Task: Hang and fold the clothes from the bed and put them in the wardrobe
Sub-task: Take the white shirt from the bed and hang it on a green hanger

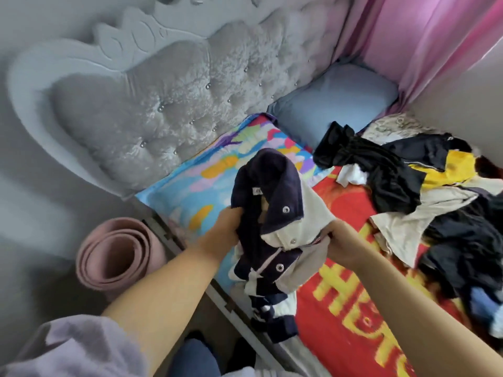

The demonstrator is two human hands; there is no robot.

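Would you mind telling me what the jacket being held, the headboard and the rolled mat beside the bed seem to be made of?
The jacket looks like soft fleece or knit in navy and cream, matte and slightly fuzzy, with what seem to be metal snaps. The headboard appears to be grey crushed velvet, shiny in patches, tufted with shiny studs. The rolled mat is probably foam or rubber: thick, smooth pink layers, dull finish.

Soft daylight, slight blur, warped wide-angle edges
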